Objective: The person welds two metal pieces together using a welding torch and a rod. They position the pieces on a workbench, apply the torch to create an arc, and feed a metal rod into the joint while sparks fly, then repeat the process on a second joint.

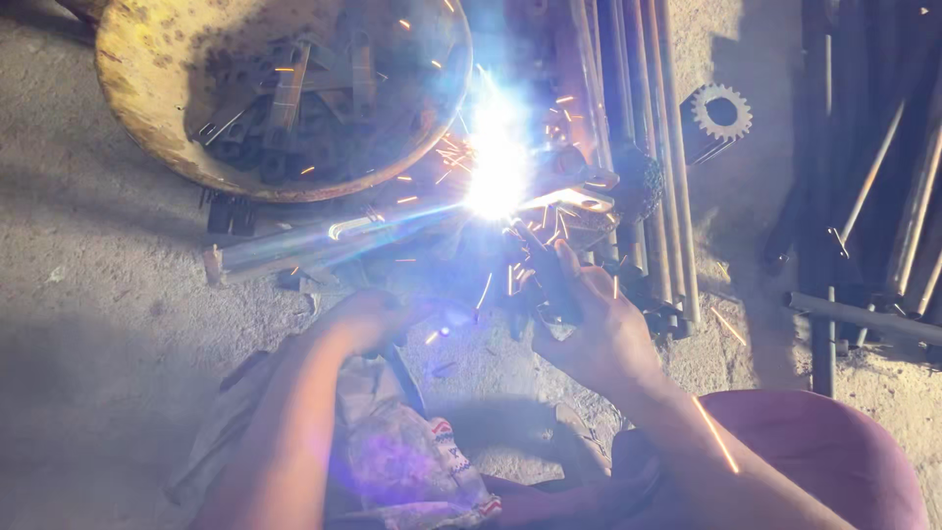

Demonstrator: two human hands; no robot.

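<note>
A blinding white welding arc (497, 157) burns on a long metal bar (294, 250) lying across the ground, throwing orange sparks. My right hand (589, 319) is shut on a dark electrode holder (543, 285) whose tip reaches up into the arc. My left hand (368, 319) rests low beside the bar, fingers curled; glare hides whether it holds anything. A curved metal piece (579, 201) lies at the joint, right of the arc.
A large rusty round pan (147, 118) full of small metal parts sits at the upper left. A bundle of long rods (643, 147) runs top to bottom, with a toothed gear (722, 110) beside it. More pipes (863, 314) lie right. A printed sack (422, 471) lies below my arms.
</note>
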